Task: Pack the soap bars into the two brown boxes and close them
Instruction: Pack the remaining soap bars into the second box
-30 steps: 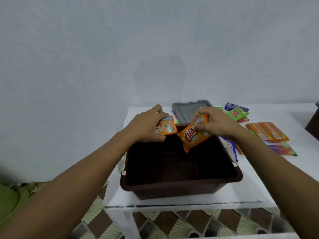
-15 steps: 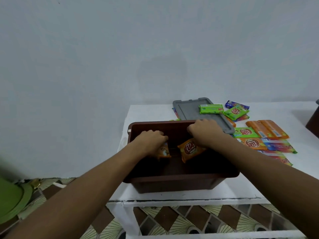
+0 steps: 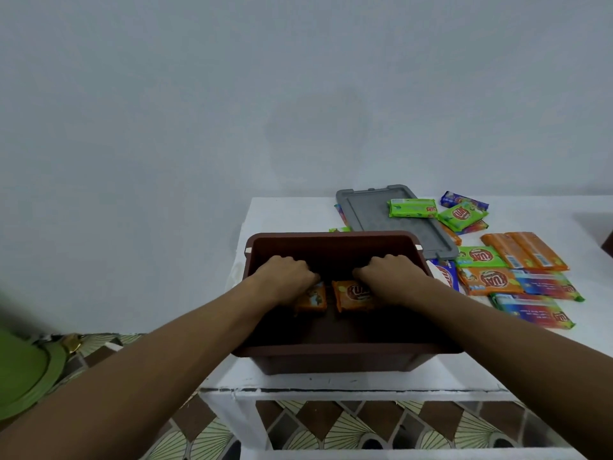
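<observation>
Both forearms reach forward and down over the near rim into the brown box (image 3: 331, 236), which stands open on the white desk (image 3: 285, 214). We see the left hand (image 3: 286, 277) knuckles-up, its fingers curled down onto the left orange bar (image 3: 312, 298). The right hand (image 3: 388, 277) mirrors it, fingers curled onto the right orange bar (image 3: 352, 293). The two bars lie side by side on the box floor, a narrow gap between them, just below and between the hands. Beyond the right hand we see the grey lid (image 3: 374, 217) flat on the desk, a green bar (image 3: 412, 207) resting on it. Further out to that hand's right, the loose soap bars (image 3: 487, 279) lie scattered on the desk, outside the box
</observation>
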Demonstrator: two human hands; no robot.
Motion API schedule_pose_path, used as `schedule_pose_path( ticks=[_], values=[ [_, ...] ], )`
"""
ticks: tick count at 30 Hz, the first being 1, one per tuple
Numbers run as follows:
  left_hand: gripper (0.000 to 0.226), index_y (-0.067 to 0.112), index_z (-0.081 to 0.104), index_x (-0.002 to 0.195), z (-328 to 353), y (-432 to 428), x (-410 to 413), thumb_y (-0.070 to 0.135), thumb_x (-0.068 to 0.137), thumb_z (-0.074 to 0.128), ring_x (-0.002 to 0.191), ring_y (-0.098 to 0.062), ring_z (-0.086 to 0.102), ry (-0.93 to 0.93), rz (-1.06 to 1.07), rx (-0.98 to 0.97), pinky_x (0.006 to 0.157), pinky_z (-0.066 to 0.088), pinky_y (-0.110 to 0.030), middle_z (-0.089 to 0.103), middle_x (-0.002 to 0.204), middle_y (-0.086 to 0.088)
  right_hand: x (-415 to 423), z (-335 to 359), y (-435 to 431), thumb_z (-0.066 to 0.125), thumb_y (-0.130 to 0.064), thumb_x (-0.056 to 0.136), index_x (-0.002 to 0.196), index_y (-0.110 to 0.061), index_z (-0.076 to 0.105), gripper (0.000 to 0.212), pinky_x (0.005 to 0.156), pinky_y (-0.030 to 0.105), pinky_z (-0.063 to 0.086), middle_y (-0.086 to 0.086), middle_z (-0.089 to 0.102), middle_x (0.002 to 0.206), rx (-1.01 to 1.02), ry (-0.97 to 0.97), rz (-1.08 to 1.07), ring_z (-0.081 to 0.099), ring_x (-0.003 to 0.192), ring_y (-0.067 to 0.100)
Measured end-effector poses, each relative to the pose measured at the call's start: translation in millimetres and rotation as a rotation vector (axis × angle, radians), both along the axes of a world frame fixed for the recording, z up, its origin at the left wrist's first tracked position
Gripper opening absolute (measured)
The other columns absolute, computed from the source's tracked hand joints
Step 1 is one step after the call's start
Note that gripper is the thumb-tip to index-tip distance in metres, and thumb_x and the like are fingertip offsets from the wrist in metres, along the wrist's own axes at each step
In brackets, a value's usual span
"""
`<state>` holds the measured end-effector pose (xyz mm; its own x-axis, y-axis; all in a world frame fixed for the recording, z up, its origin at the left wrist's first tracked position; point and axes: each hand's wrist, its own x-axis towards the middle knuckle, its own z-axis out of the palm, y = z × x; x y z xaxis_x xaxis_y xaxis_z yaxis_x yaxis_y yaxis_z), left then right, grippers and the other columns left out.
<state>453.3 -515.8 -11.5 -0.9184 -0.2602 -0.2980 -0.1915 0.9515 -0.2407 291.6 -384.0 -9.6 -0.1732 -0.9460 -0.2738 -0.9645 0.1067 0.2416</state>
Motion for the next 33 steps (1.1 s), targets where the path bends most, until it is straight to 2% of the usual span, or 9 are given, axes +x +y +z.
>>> schedule_pose_path(
  ticks=[5,11,13,15,19,22,25,29,33],
  values=[
    [0.034,0.011,0.057,0.121,1,8,4,0.029,0.093,0.06,0.104,-0.028,0.06,-0.013,0.001,-0.034,0.078,0.048,-0.037,0.057,0.122,-0.011,9,-4,12,0.06,-0.032,0.092,0.133,-0.019,0.051,0.044,0.084,0.037,0.051,0.007,0.06,0.122,-0.018,-0.051,-0.101,0.06,0.106,0.025],
    [0.051,0.01,0.054,0.126,13,16,-2,0.033,0.084,0.072,0.11,-0.03,0.056,-0.116,0.024,-0.014,0.087,0.048,-0.04,0.053,0.125,-0.012,14,5,16,0.06,-0.025,0.092,0.127,-0.015,0.055,0.037,0.088,0.039,0.052,0.009,0.059,0.121,0.03,-0.068,-0.151,0.059,0.106,0.025],
    [0.056,0.011,0.054,0.125,22,14,-6,0.038,0.081,0.075,0.107,-0.028,0.057,-0.144,0.066,0.034,0.085,0.048,-0.038,0.054,0.121,-0.01,14,16,17,0.059,-0.022,0.093,0.128,-0.016,0.055,0.035,0.089,0.038,0.051,0.009,0.058,0.123,0.078,-0.09,-0.152,0.059,0.107,0.026],
    [0.043,0.015,0.057,0.118,34,11,-14,0.037,0.084,0.072,0.095,-0.023,0.057,-0.105,0.075,0.076,0.076,0.048,-0.034,0.056,0.113,-0.006,12,30,23,0.06,-0.021,0.092,0.125,-0.018,0.057,0.034,0.082,0.035,0.049,0.008,0.058,0.12,0.053,-0.07,-0.125,0.059,0.104,0.025],
    [0.013,0.026,0.056,0.089,60,8,-45,0.037,0.089,0.063,0.085,-0.02,0.055,0.178,-0.004,0.135,0.067,0.045,-0.034,0.052,0.085,0.004,-14,51,43,0.055,-0.014,0.088,0.108,-0.026,0.062,0.025,0.065,0.031,0.042,0.002,0.063,0.102,-0.257,-0.059,-0.079,0.06,0.091,0.022],
    [0.017,0.026,0.056,0.097,68,8,-79,0.042,0.09,0.059,0.09,-0.019,0.054,0.375,-0.038,0.172,0.068,0.041,-0.033,0.058,0.092,0.004,-61,51,59,0.052,-0.006,0.082,0.09,-0.02,0.065,0.021,0.064,0.033,0.044,0.0,0.065,0.089,-0.613,-0.242,-0.135,0.058,0.086,0.022],
    [0.021,0.026,0.058,0.103,63,8,-122,0.041,0.089,0.059,0.093,-0.016,0.051,0.452,-0.044,0.217,0.069,0.038,-0.031,0.063,0.099,0.006,-125,38,73,0.053,0.0,0.082,0.086,-0.017,0.066,0.022,0.066,0.034,0.046,0.002,0.067,0.086,-0.758,-0.334,-0.264,0.06,0.082,0.025],
    [0.027,0.021,0.059,0.107,40,0,-190,0.04,0.088,0.062,0.107,-0.019,0.054,0.412,-0.046,0.241,0.076,0.04,-0.029,0.06,0.114,0.002,-202,16,83,0.052,-0.005,0.088,0.1,-0.023,0.065,0.026,0.076,0.038,0.051,-0.001,0.065,0.107,-0.526,-0.264,-0.476,0.06,0.098,0.023],
    [0.046,0.019,0.052,0.119,12,-7,-258,0.045,0.084,0.064,0.111,-0.028,0.055,0.269,-0.038,0.167,0.085,0.048,-0.038,0.054,0.121,-0.007,-256,3,81,0.054,-0.008,0.086,0.123,-0.031,0.056,0.043,0.088,0.038,0.047,0.001,0.054,0.132,-0.384,-0.223,-0.52,0.05,0.118,0.021]
  ],
)
